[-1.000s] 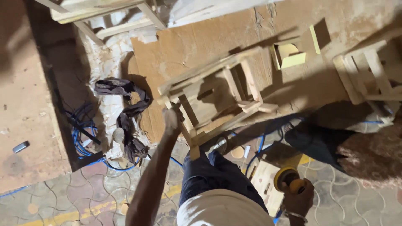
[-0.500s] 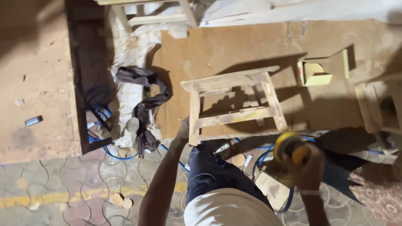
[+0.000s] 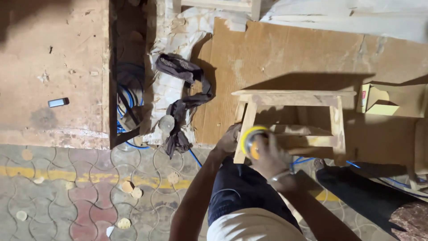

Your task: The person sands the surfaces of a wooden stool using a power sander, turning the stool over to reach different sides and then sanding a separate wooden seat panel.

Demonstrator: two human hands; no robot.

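Observation:
A small unpainted wooden stool (image 3: pixel 294 100) stands on its side on a brown board (image 3: pixel 285 58), seat toward the far side. My left hand (image 3: pixel 228 139) grips the stool's near left leg. In my right hand (image 3: pixel 267 156) is a round yellow sanding tool (image 3: pixel 251 140), pressed against that same leg beside my left hand. My dark trousers and light shirt fill the bottom middle of the head view.
A dark cloth (image 3: pixel 183 102) lies left of the board on crumpled white sheeting. Blue cable (image 3: pixel 127 100) coils in a dark gap. An open cardboard box (image 3: pixel 383 100) sits at right. Used sanding discs (image 3: pixel 127 187) dot the patterned paving. A small dark object (image 3: pixel 58 102) rests at left.
The stool has gone from tilted in my left hand to resting on its side. My right hand has brought the sanding tool up from low right onto the stool's leg.

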